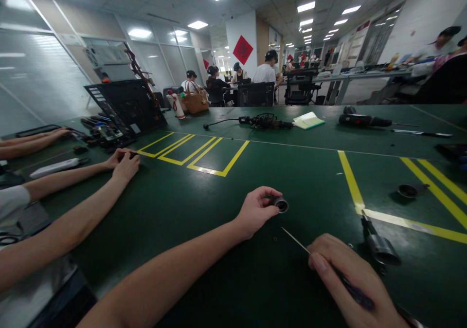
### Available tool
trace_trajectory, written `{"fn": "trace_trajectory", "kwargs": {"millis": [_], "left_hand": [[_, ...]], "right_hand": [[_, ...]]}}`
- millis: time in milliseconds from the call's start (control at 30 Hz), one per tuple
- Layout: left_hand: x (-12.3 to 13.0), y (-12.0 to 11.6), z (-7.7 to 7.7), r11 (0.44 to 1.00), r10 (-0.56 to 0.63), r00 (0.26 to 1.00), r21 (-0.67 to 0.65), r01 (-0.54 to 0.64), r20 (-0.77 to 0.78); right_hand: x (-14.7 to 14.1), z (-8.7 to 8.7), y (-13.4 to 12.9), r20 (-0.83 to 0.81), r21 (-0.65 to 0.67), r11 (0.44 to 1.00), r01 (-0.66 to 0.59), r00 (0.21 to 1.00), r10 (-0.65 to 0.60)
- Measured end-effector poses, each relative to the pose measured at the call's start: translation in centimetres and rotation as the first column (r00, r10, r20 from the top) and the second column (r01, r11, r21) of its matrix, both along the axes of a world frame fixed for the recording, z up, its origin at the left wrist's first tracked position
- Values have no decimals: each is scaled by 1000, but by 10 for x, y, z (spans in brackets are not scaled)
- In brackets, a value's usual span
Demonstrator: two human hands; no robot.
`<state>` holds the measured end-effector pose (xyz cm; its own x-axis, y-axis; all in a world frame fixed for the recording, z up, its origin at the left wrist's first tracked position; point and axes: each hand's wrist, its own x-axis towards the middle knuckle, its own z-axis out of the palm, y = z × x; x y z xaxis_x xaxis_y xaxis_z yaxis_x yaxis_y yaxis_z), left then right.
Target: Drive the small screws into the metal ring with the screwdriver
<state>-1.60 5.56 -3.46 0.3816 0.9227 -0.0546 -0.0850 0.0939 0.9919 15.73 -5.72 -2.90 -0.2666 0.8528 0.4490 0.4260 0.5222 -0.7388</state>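
Right now, the small metal ring [281,204] sits at the middle of my view, just above the green surface [310,172], with its round opening turned toward the camera. I see the left hand [258,208] pinching it between the thumb and the fingers. Just below and to the right, the right hand [346,274] is wrapped around the handle of a screwdriver [295,240]; its thin shaft points up and left toward the ring, and I see a gap between the tip and the ring. A tiny nut [275,239] lies below the ring. Beyond the right hand, I find a metal cup [382,247] lying on its side near a corner of the yellow tape [350,179], and farther back a dark round part [407,191] with a small tab. Toward the far edge are a bundle of cables [268,120], a notepad [308,120] and a power drill [365,120]. Off to my left, a co-worker's hands [126,165] hold something dark, too small for me to make out.
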Motion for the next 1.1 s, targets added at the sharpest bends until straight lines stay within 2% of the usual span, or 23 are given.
{"fn": "trace_trajectory", "kwargs": {"millis": [100,533,800,1100], "left_hand": [[1,-1,2,1000,0,1000,-5,0,8],[2,1,-5,1000,4,1000,-2,-4,-4],[0,3,-10,999,-30,1000,18,30,0],[-2,4,-12,998,-45,999,33,46,-14]], "right_hand": [[1,0,2,-11,-47,999,2,1000,-2],[-3,1,5,26,-272,962,21,1000,-15],[-7,4,4,38,-222,974,34,999,-26],[-7,8,8,14,-129,982,139,990,-139]]}}
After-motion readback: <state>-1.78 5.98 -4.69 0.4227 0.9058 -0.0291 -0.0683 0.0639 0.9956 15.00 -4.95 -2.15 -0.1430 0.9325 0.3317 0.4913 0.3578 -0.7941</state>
